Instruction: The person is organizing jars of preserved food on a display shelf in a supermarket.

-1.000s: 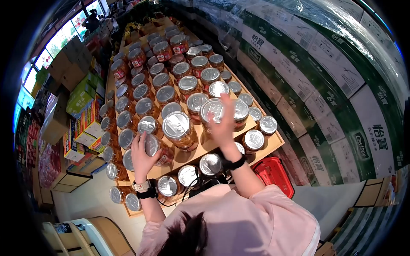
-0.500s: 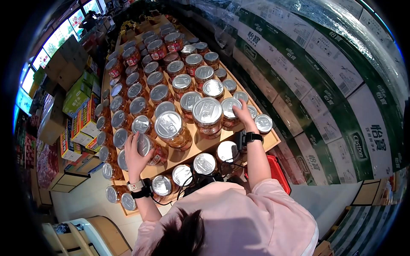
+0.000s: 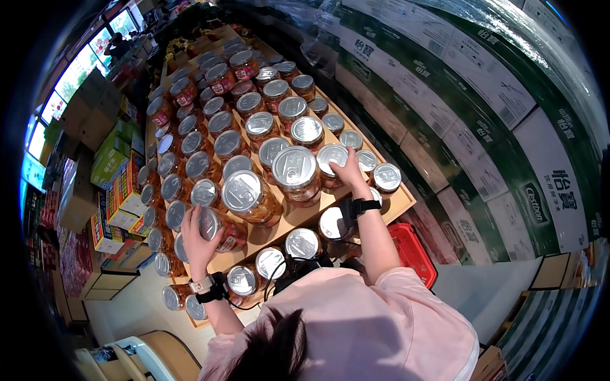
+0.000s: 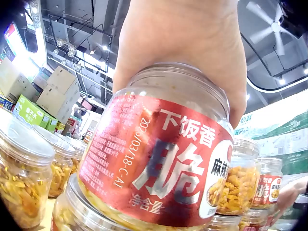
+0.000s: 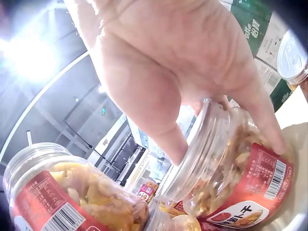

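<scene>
My left hand grips a jar of pickled vegetables from above at the front left of the table. In the left wrist view, its fingers wrap the top of this jar, which has a red label, hiding the lid. At the front right my right hand holds another jar around its top. The right wrist view has the thumb on one side of this jar's rim and a finger down the other side of the jar. Between the hands stand two taller-looking jars with silver lids.
Rows of similar jars cover the wooden display table, with more on a lower front ledge. A red basket lies at the right. Stacked wrapped cartons line the right side; colourful boxes stand left.
My right hand has moved right, from over the large front jar to the jar beside it, and now holds that one. The left hand stays on its jar. The head view has shifted slightly.
</scene>
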Demonstrator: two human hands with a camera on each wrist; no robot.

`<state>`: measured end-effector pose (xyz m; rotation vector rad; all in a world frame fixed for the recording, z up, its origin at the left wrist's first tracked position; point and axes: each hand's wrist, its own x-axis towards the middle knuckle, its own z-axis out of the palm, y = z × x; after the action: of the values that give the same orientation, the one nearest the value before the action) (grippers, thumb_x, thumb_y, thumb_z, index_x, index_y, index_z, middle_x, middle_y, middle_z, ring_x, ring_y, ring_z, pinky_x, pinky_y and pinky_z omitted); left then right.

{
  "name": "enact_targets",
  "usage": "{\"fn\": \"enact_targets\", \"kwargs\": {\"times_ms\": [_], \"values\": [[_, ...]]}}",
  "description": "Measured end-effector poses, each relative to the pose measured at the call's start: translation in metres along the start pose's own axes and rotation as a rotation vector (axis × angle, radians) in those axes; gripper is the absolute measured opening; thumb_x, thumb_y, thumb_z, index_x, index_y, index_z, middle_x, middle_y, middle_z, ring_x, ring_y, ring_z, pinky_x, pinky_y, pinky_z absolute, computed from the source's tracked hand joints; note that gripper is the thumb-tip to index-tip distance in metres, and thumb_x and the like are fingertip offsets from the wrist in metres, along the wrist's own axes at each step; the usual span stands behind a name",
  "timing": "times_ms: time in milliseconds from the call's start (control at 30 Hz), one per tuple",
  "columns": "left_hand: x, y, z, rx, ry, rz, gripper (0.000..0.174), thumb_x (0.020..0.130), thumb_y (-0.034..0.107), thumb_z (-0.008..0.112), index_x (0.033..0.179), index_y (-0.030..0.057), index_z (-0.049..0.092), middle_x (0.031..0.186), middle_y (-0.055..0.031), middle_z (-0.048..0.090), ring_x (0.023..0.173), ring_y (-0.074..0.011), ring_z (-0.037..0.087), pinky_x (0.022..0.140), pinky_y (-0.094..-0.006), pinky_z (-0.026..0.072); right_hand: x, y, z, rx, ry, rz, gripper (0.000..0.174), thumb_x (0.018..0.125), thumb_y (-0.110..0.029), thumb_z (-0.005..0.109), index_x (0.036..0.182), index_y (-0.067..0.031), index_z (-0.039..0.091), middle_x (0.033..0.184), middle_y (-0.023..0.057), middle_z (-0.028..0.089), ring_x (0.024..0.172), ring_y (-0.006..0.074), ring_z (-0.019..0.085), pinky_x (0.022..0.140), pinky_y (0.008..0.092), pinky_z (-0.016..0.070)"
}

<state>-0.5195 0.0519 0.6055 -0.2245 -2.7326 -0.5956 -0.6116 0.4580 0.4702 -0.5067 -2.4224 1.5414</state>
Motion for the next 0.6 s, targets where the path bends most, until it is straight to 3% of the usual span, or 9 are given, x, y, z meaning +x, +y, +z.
{"fn": "enact_targets", "kwargs": {"times_ms": [67,400,533,600], "values": [[0.000,-0.002,0.002,0.006,0.004,0.007,0.076,0.063,0.026,0.076,0.132,0.0155,0.045,0.131,-0.0135,0.044,0.122,-0.0343,0.041,0.099,-0.0431,0.0372,0.001,0.000,0.005,-0.002,0.001,-0.046,0.087,0.070,-0.025,0.076,0.138,-0.0013,0.027,0.134,0.0277,0.038,0.125,0.0381,0.038,0.103,0.0407,0.0333],[-0.002,-0.005,0.001,-0.025,0.020,0.010,0.075,0.064,0.025,0.076,0.131,0.0138,0.045,0.130,-0.0143,0.044,0.122,-0.0349,0.041,0.099,-0.0437,0.0367,0.011,-0.011,0.009,-0.087,-0.089,0.093,0.093,0.069,-0.025,0.078,0.139,-0.0009,0.021,0.135,0.0288,0.034,0.126,0.0394,0.037,0.102,0.0406,0.0351],[-0.002,-0.002,-0.001,-0.021,0.000,-0.016,0.075,0.064,0.028,0.076,0.131,0.0139,0.046,0.130,-0.0146,0.044,0.122,-0.0348,0.041,0.099,-0.0438,0.0366,0.003,-0.030,0.010,-0.394,-0.028,-0.137,0.092,0.067,-0.030,0.077,0.139,-0.0025,0.026,0.137,0.0307,0.029,0.131,0.0428,0.026,0.106,0.0437,0.0293],[-0.001,-0.003,-0.001,-0.012,0.005,-0.007,0.074,0.064,0.028,0.076,0.131,0.0139,0.046,0.131,-0.0146,0.044,0.122,-0.0348,0.041,0.099,-0.0437,0.0367,0.000,-0.051,0.006,-0.438,-0.128,-0.103,0.097,0.063,-0.033,0.079,0.140,-0.0070,0.026,0.143,0.0276,0.023,0.136,0.0424,0.015,0.106,0.0535,0.0236]]}}
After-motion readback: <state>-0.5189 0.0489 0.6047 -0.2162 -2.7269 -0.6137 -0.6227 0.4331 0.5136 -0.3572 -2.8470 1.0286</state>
